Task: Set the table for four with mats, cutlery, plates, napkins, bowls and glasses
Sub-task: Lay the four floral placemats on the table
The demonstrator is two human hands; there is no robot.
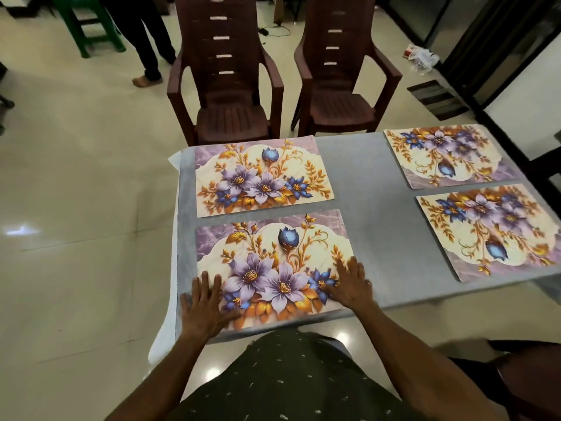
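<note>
Near edge of the table (373,226): left hand (202,308) and right hand (352,287) lie flat, fingers straight and spread, pressing the near-left mat (273,262); beyond it, a second mat (261,177) at the far-left corner; two more mats, one near-right (491,232), one far-right (449,156); two chairs (224,86) stand past the far edge. Judged progress: mats laid; cutlery, plates, napkins, bowls and glasses not visible, remaining.
</note>
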